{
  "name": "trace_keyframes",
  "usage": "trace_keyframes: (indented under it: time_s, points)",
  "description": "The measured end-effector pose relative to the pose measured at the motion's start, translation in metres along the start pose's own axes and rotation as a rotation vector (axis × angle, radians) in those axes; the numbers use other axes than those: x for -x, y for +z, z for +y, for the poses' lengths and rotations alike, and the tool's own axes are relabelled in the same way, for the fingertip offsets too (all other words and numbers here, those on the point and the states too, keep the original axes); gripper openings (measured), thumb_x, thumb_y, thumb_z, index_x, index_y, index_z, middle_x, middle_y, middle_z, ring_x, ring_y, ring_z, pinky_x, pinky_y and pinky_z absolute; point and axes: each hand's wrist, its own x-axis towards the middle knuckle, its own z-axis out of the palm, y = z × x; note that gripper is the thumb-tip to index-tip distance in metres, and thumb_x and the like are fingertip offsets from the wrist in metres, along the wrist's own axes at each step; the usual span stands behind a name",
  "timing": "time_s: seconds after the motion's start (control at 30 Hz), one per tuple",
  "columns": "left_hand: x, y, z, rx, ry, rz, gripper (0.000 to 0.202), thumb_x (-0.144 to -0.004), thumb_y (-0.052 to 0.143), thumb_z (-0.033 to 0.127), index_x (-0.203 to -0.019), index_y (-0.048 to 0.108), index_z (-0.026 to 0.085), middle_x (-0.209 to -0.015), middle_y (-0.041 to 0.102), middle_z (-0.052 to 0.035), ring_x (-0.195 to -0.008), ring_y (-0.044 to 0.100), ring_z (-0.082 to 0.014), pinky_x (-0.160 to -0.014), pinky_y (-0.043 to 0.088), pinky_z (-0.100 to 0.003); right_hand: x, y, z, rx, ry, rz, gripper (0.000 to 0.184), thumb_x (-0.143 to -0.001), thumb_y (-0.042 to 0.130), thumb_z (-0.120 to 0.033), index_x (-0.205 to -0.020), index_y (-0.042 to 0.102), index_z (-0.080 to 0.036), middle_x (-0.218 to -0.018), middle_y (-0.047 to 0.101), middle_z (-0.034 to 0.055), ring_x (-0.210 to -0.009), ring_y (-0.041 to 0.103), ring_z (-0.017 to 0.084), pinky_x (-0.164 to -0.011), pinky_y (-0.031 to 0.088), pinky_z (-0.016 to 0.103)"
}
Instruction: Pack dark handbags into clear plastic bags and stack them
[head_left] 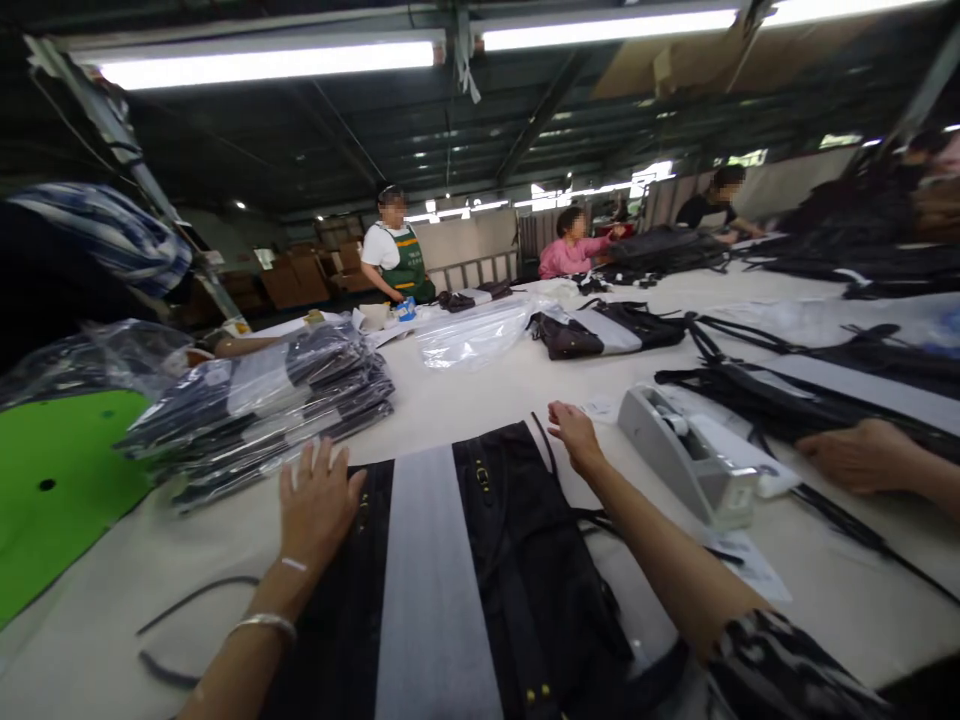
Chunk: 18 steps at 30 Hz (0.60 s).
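The soft-looking black fabric bag with a broad pale grey band [431, 575] lies flat at the near middle of the long off-white table [420, 400], directly before the person. Its cloth seems to be thick but pliable, so I judge that it will bend and fold easily, and will not break. It is probably of light or middle weight (what is inside, if anything, I cannot see). The grey band looks smoother than the cloth, and it may be a little slippery; whether it goes around the bag or only lies on it, I cannot tell. The small gold-coloured metal buckle [481, 475] is perhaps the hardest part, and it could scratch or catch.

The left hand [319, 510] is at the far left corner of the bag, palm down, with the fingers extended and spread, gripping nothing. The right hand [576, 437] is beyond the far right corner, near a thin black strap [545, 445]; its fingers are curled, but I cannot tell if they pinch something.

For a good hold, I would take the two far corners, on the doubled cloth, rather than the loose strap, which would probably swing and give poor control.
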Motion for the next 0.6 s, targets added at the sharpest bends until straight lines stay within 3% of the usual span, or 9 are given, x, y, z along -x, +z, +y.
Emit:
trace_keyframes:
  time_s: [0.07,0.13,0.23,0.3,0.37,0.43,0.6]
  points:
    - [-0.016,-0.017,0.042,0.150,0.146,0.026,0.045,-0.097,0.037,0.038,-0.129,0.060,0.017,-0.146,0.051,-0.0126,-0.144,0.031,-0.0313,-0.118,0.018,-0.053,0.011,-0.020,0.000,-0.087,0.112,-0.021,0.040,-0.100,0.030,-0.038,-0.114,0.057,-0.012,-0.122,0.062,0.0177,-0.105,0.064,0.020,-0.091,0.053,0.035]
    - [-0.033,-0.023,0.094,0.348,0.292,-0.042,0.041,-0.098,0.038,0.038,-0.127,0.060,0.021,-0.140,0.058,-0.0092,-0.140,0.039,-0.0271,-0.118,0.022,-0.047,0.024,-0.029,0.000,-0.148,0.209,-0.077,0.036,-0.100,0.035,-0.037,-0.102,0.059,-0.010,-0.108,0.067,0.0192,-0.090,0.068,0.019,-0.084,0.056,0.034]
    - [-0.057,-0.017,0.169,0.627,0.396,-0.222,0.040,-0.096,0.044,0.040,-0.127,0.060,0.021,-0.134,0.061,-0.0102,-0.131,0.049,-0.0260,-0.114,0.028,-0.041,0.040,-0.026,-0.003,-0.246,0.312,-0.201,0.033,-0.099,0.045,-0.037,-0.090,0.061,-0.009,-0.092,0.070,0.0165,-0.080,0.070,0.018,-0.081,0.056,0.033]
    - [-0.070,-0.007,0.205,0.734,0.406,-0.332,0.040,-0.093,0.047,0.043,-0.121,0.062,0.018,-0.126,0.065,-0.0126,-0.121,0.056,-0.0268,-0.106,0.036,-0.038,0.046,-0.020,-0.006,-0.310,0.334,-0.296,0.032,-0.098,0.049,-0.038,-0.089,0.062,-0.010,-0.086,0.070,0.0122,-0.076,0.068,0.015,-0.080,0.054,0.029]
    - [-0.080,0.004,0.226,0.774,0.402,-0.390,0.039,-0.089,0.052,0.047,-0.110,0.065,0.016,-0.113,0.068,-0.0133,-0.108,0.061,-0.0267,-0.094,0.043,-0.035,0.048,-0.016,-0.010,-0.320,0.311,-0.386,0.029,-0.096,0.054,-0.039,-0.091,0.062,-0.011,-0.081,0.069,0.0079,-0.072,0.066,0.012,-0.076,0.052,0.025]
    - [-0.087,0.014,0.234,0.796,0.397,-0.427,0.036,-0.083,0.057,0.048,-0.098,0.065,0.016,-0.098,0.069,-0.0106,-0.092,0.063,-0.0249,-0.082,0.046,-0.033,0.049,-0.016,-0.016,-0.215,0.288,-0.445,0.029,-0.090,0.062,-0.041,-0.092,0.063,-0.012,-0.076,0.068,0.0044,-0.066,0.063,0.012,-0.069,0.050,0.024]
    - [-0.089,0.026,0.226,0.916,0.372,-0.482,0.033,-0.084,0.048,0.052,-0.084,0.056,0.020,-0.078,0.062,-0.0005,-0.075,0.057,-0.0189,-0.069,0.045,-0.030,0.059,-0.028,-0.028,0.390,0.243,-0.515,0.031,-0.071,0.079,-0.042,-0.073,0.063,-0.015,-0.055,0.058,-0.0017,-0.052,0.055,0.013,-0.053,0.043,0.025]
